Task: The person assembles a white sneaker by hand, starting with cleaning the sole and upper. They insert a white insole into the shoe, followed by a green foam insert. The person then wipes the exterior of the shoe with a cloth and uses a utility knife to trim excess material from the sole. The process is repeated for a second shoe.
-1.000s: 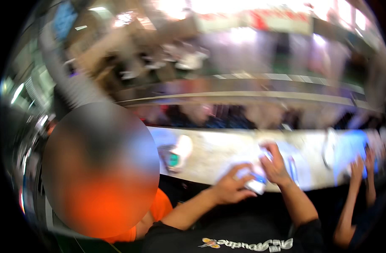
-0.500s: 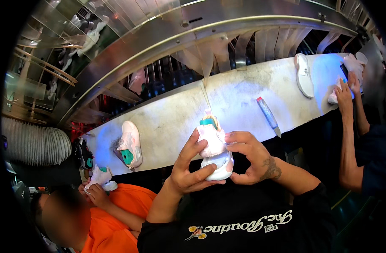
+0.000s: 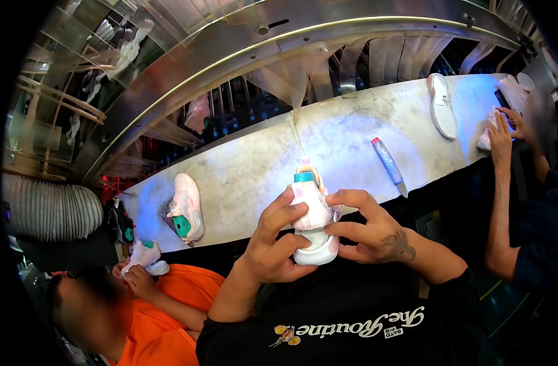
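Close in front of my chest I hold a pale pink shoe upper [image 3: 307, 210] with teal at its collar, together with a white shoe sole [image 3: 311, 257]. The sole sits at the near end of the upper, with a gap between them. My left hand [image 3: 273, 238] is closed round the left side, fingers on both upper and sole. My right hand [image 3: 373, 229] grips the right side, one finger on the upper and another at the gap by the sole. How far the two parts are joined is hidden.
A pale worktable [image 3: 254, 165] runs across, carrying a pink shoe [image 3: 188, 207], a knife [image 3: 388, 165] and white soles [image 3: 442, 107]. Behind it is a metal machine with clear strip curtains [image 3: 385, 61]. A co-worker in orange [image 3: 169, 293] is at left, another's arm [image 3: 501, 201] at right.
My right hand's fingers have moved inward to the gap between upper and sole. My left hand's lower finger has shifted on the sole. The co-worker's hands at right have moved slightly.
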`<state>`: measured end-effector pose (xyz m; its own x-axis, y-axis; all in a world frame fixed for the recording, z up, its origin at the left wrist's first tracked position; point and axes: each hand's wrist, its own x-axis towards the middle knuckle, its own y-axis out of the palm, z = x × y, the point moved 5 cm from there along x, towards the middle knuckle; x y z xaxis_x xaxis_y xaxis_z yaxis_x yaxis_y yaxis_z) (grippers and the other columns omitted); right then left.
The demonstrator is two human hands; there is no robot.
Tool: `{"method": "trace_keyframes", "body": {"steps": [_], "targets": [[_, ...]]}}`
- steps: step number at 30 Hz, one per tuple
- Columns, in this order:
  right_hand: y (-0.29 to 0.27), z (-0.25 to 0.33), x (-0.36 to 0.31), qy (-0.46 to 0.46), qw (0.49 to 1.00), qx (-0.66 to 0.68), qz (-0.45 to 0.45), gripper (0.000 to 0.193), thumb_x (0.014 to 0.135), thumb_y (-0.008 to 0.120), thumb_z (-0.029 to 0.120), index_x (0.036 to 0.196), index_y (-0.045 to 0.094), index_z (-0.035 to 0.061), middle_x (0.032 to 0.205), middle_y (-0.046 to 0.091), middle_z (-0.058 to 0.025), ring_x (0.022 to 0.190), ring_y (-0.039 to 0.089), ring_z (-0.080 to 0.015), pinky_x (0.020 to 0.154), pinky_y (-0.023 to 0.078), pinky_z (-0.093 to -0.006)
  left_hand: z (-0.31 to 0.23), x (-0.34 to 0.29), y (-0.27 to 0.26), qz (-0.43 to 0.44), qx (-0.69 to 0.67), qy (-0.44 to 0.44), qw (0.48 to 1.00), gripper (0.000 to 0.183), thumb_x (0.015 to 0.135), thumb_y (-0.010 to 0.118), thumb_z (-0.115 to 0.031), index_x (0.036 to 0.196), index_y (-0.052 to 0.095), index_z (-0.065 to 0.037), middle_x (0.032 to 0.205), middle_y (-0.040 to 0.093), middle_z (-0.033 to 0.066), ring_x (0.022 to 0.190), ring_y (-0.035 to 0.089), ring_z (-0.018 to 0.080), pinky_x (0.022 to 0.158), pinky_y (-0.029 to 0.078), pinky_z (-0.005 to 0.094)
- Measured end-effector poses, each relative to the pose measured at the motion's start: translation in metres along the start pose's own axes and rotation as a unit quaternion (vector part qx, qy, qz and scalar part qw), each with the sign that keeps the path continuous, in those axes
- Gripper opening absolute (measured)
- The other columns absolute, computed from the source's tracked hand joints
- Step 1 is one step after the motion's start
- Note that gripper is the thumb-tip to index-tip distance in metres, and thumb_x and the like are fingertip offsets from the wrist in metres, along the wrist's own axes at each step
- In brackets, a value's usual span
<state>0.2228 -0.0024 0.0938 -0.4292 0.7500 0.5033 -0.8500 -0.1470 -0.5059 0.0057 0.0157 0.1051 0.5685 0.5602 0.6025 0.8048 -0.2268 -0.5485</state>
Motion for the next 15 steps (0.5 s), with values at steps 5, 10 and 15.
{"method": "trace_keyframes", "body": {"steps": [5, 10, 15], "targets": [[0.005, -0.003, -0.001, -0.018, 0.997, -0.073, -0.012, 0.043, 0.071, 0.092, 0.004, 0.112, 0.080, 0.0045, 0.155, 0.051, -0.0228, 0.143, 0.056, -0.0457, 0.115, 0.055, -0.0507, -0.010, 0.016, 0.002, 0.065, -0.020, -0.004, 0.998, 0.037, 0.073, 0.097, -0.009, 0.082, 0.061, -0.004, 0.165, 0.046, 0.0268, 0.161, 0.033, 0.0632, 0.128, 0.044, 0.0658], [0.002, -0.005, 0.004, -0.034, 0.992, -0.120, 0.001, 0.042, 0.070, 0.091, 0.011, 0.110, 0.080, 0.0063, 0.158, 0.049, -0.0251, 0.144, 0.053, -0.0498, 0.117, 0.050, -0.0593, -0.011, 0.013, 0.009, 0.097, 0.019, 0.003, 0.995, 0.039, 0.078, 0.100, -0.016, 0.084, 0.063, -0.006, 0.171, 0.036, 0.0307, 0.163, 0.024, 0.0674, 0.132, 0.031, 0.0712], [-0.001, 0.002, 0.006, 0.008, 0.986, -0.161, 0.039, 0.044, 0.070, 0.091, 0.017, 0.112, 0.080, 0.0093, 0.165, 0.045, -0.0272, 0.146, 0.051, -0.0519, 0.117, 0.048, -0.0634, -0.017, 0.012, 0.020, 0.086, -0.012, 0.002, 0.996, 0.035, 0.074, 0.095, -0.009, 0.085, 0.063, -0.002, 0.168, 0.041, 0.0302, 0.163, 0.026, 0.0649, 0.128, 0.040, 0.0720]]}}
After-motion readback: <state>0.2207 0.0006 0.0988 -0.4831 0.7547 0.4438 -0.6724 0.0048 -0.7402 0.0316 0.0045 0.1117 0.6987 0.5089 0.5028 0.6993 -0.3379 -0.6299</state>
